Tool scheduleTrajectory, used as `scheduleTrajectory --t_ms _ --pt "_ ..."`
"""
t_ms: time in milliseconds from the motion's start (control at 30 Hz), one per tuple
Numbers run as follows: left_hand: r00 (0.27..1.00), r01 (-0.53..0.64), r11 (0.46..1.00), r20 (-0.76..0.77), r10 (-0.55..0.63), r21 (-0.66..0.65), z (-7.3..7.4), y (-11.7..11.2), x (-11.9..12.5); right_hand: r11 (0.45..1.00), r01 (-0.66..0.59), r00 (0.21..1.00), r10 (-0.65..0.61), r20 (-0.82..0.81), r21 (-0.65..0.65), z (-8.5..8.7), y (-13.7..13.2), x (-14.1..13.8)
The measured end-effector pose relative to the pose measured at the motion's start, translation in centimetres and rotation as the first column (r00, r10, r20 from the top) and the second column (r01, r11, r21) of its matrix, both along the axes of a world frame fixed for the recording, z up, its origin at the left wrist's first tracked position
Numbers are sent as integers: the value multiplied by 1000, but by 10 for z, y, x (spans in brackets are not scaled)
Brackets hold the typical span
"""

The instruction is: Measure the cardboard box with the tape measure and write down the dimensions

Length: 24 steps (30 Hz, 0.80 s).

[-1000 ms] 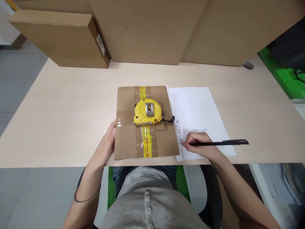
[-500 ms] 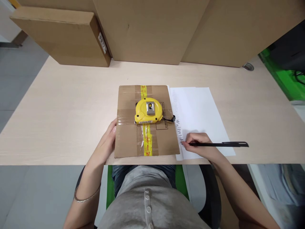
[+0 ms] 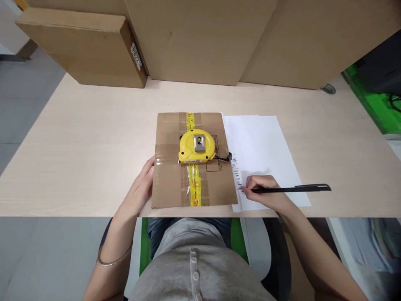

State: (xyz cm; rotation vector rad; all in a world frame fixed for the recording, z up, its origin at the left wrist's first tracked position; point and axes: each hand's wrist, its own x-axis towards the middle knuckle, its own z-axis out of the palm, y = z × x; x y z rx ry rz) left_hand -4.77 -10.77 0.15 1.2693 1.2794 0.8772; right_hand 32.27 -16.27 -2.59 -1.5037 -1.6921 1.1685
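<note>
On taped box (image 3: 169,184): yellow tape measure (image 3: 197,147), black strap (image 3: 230,157) reaching box's right edge. Along that edge: white paper (image 3: 266,146) with row of dark marks (image 3: 237,173); right hand (image 3: 266,198), fingers closed around black pen (image 3: 307,189), tip at marks. Against box's left side: left hand (image 3: 140,186), fingertips hidden, cannot tell whether gripping.

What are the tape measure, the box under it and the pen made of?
Tape measure: likely plastic, being smooth, yellow and moulded; its shiny plate looks metal. Box: apparently cardboard, being matte and brown. Pen: smooth, even black suggests plastic, perhaps coated metal.
</note>
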Motion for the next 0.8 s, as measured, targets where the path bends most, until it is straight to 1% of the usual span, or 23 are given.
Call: scheduleTrajectory --t_ms 167,300,567,700,800 --pt "999 -7 1000 32 7 -16 0 0 0 1000 22 1000 -22 22 -8 -3 -1 1" --pt "998 -11 1000 54 12 -22 -1 0 -1 1000 -5 999 5 53 -2 -1 -1 2" --pt "999 19 1000 34 -18 -14 -4 1 -3 998 -38 998 35 60 47 -1 -1 1" --pt "998 34 999 43 -34 -14 -5 1 -4 997 -61 998 59 29 53 -3 -1 2" --pt "999 48 999 22 -47 -5 -6 1 -5 996 -64 997 62 38 56 -3 -1 2"
